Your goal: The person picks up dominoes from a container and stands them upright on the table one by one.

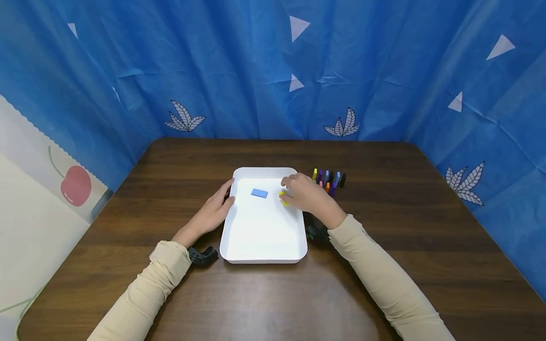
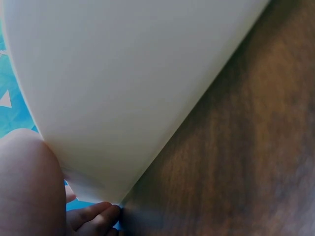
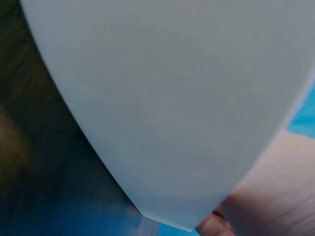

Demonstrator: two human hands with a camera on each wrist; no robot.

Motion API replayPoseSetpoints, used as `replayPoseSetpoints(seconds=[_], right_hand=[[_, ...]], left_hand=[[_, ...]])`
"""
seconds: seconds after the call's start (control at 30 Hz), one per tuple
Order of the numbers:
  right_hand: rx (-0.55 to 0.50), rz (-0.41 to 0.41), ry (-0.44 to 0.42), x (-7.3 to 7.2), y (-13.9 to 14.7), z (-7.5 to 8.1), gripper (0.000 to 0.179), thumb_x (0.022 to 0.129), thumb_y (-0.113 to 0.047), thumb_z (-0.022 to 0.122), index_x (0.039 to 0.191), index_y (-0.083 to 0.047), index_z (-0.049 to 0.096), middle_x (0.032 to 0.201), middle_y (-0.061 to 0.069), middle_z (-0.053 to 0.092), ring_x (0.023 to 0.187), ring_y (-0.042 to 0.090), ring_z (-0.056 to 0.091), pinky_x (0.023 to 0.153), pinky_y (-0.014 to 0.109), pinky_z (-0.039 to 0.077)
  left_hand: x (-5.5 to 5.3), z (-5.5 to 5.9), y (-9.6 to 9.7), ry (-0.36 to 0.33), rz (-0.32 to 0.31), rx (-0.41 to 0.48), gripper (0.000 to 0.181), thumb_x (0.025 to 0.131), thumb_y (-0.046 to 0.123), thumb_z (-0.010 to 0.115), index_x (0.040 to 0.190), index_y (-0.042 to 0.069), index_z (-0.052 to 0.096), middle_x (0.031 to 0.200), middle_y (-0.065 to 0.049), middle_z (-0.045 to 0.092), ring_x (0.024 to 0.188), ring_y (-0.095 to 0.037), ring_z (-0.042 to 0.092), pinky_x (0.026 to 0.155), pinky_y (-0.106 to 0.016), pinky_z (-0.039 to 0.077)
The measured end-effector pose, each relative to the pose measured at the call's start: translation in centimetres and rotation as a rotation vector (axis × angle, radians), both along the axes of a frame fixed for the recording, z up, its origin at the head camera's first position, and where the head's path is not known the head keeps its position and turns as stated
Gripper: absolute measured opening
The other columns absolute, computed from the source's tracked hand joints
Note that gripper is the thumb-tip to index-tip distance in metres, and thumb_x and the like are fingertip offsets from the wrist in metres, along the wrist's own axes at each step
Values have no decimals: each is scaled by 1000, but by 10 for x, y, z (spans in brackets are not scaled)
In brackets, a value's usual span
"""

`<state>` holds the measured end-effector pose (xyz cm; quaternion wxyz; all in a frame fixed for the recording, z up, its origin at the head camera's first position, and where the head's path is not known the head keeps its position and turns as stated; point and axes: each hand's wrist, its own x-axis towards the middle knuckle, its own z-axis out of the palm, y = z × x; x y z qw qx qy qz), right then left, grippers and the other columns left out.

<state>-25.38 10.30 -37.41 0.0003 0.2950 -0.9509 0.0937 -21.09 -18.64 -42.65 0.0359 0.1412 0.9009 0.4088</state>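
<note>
A white tray (image 1: 264, 237) lies on the table before me. My left hand (image 1: 212, 213) rests against its left side, fingers stretched along the rim. In the left wrist view, the fingers (image 2: 96, 216) touch the far end of the tray's outer wall. Over the tray's right side is my right hand (image 1: 304, 193), thumb and index finger spread apart. A yellow block (image 1: 286, 203) shows under the thumb, which partly hides it. Left of that, a flat blue block (image 1: 259, 193) lies on the tray floor. The right wrist view shows mostly the tray's outer wall (image 3: 162, 108).
Several small coloured blocks (image 1: 327, 179), among them yellow, purple, blue, orange and black, stand to the right of the tray, partly behind my right hand. Black wrist straps (image 1: 204, 256) sit near both wrists. A blue curtain (image 1: 256, 71) hangs behind the wooden table (image 1: 405, 213).
</note>
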Motion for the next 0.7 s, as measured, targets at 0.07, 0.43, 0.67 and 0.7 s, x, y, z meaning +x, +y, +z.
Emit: replayPoseSetpoints(seconds=[0.07, 0.43, 0.67, 0.7], right_hand=[[20, 11, 23, 1, 0, -1, 39, 97, -29, 75, 124, -1, 71, 114, 16, 74, 99, 27, 65, 93, 38, 58], [73, 47, 67, 0, -4, -11, 31, 94, -32, 77, 111, -6, 77, 84, 6, 73, 84, 22, 55, 76, 30, 51], [67, 63, 61, 1, -3, -10, 24, 95, -27, 77, 108, -8, 78, 90, 6, 75, 83, 21, 54, 76, 30, 51], [64, 69, 58, 1, -3, -10, 22, 95, -26, 77, 107, -8, 78, 89, 6, 74, 82, 20, 54, 76, 30, 51]], left_hand=[[0, 0, 0, -2, 1, 2, 62, 112, 28, 38, 167, 16, 12, 168, -21, 25, 153, -38, 31, 120, -58, 31], [2, 0, 1, -11, 6, -11, 63, 112, 29, 39, 167, 15, 11, 169, -20, 24, 153, -38, 30, 121, -58, 29], [1, 0, 2, -5, 4, -6, 63, 112, 28, 39, 167, 14, 12, 169, -20, 23, 153, -39, 30, 121, -59, 29], [1, -1, 2, -6, 3, -7, 63, 112, 29, 39, 167, 15, 12, 169, -20, 23, 153, -39, 30, 121, -59, 29]])
